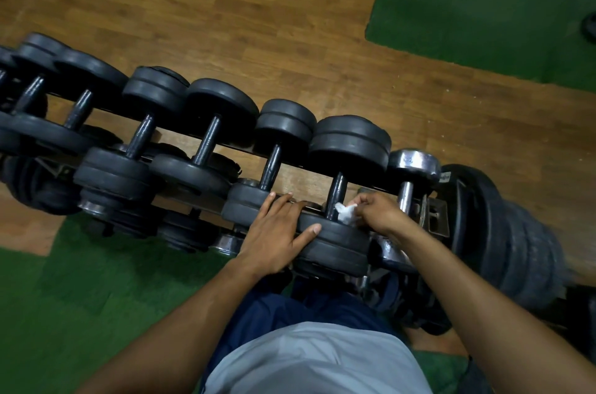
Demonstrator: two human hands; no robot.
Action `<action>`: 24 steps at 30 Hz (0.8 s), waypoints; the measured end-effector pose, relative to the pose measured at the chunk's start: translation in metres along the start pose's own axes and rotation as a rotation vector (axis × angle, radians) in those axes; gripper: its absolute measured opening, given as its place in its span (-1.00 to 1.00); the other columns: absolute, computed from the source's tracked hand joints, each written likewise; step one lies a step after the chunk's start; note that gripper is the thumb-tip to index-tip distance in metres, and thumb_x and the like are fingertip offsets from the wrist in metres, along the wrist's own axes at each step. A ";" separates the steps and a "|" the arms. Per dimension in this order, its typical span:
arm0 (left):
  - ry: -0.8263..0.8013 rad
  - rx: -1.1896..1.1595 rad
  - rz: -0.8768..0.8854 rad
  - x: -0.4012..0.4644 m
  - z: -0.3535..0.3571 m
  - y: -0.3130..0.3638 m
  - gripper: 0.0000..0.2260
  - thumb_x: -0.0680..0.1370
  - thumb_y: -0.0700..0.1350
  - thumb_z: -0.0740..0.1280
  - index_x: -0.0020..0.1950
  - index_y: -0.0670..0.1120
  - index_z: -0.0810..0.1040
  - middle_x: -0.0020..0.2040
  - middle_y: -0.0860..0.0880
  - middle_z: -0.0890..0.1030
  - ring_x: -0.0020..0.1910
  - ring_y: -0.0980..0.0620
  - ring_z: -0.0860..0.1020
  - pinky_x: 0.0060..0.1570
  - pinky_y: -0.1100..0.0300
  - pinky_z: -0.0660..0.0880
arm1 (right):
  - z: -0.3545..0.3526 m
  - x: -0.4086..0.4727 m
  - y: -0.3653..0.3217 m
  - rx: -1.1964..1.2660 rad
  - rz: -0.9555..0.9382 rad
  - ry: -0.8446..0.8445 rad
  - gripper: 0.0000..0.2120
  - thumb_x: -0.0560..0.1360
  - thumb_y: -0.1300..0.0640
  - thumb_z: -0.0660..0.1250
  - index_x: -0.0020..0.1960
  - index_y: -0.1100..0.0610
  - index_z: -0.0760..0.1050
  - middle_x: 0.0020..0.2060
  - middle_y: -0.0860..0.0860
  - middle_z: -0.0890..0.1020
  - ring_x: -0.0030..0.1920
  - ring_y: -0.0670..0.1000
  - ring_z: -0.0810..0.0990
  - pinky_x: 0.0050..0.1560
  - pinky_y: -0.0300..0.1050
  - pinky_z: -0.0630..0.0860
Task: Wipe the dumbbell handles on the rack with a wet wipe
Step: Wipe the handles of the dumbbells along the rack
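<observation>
The right hand (379, 211) pinches a small white wet wipe (346, 213) against a black dumbbell's dark metal handle (335, 195). The left hand (279, 232) lies flat and open on its round black weight (335, 243).

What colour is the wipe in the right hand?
White; the wipe shows in the head view, bunched in the right hand.

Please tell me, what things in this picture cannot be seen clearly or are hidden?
- Head view: the wet wipe is bunched in the right hand; its full shape is hidden.
- The handle side facing the wipe is covered.
- Lower rack dumbbells are hidden under the top row and the left hand.
- Leftmost dumbbells are cut off by the edge.
</observation>
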State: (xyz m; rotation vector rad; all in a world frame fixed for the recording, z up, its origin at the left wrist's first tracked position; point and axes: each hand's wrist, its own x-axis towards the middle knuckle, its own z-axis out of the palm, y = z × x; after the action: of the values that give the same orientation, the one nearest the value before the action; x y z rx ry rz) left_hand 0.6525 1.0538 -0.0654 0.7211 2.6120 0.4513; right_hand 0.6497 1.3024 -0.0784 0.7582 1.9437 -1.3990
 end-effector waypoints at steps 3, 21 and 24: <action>-0.004 0.008 -0.002 0.000 0.001 0.000 -0.25 0.64 0.42 -0.19 0.56 -0.05 0.33 0.51 -0.07 0.44 0.61 0.04 0.15 0.62 0.03 -0.16 | 0.012 0.008 -0.005 0.395 0.103 0.104 -0.79 0.58 0.43 0.17 -0.13 0.19 0.45 -0.30 0.18 0.59 -0.45 0.01 0.63 -0.48 -0.20 0.58; -0.007 -0.018 0.019 0.001 -0.002 0.001 -0.27 0.64 0.41 -0.17 0.51 -0.05 0.37 0.46 -0.05 0.48 0.59 0.01 0.19 0.62 0.04 -0.15 | 0.025 -0.003 -0.002 0.335 0.062 0.105 -0.81 0.43 0.24 0.46 -0.01 0.13 0.51 -0.22 0.10 0.63 -0.35 -0.05 0.57 -0.31 -0.19 0.48; -0.013 -0.028 0.015 0.001 -0.003 -0.002 -0.26 0.63 0.42 -0.17 0.50 -0.06 0.39 0.46 -0.06 0.48 0.59 0.00 0.20 0.62 0.04 -0.15 | 0.030 -0.007 0.010 0.069 -0.042 0.162 -0.69 0.18 0.04 0.47 -0.11 0.10 0.54 -0.19 0.06 0.68 -0.19 0.08 0.63 -0.16 -0.04 0.54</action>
State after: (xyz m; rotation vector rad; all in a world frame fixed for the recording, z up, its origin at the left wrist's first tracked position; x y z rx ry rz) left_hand 0.6493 1.0523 -0.0637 0.7324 2.5845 0.4851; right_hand 0.6659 1.2754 -0.0866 0.8927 2.0530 -1.4765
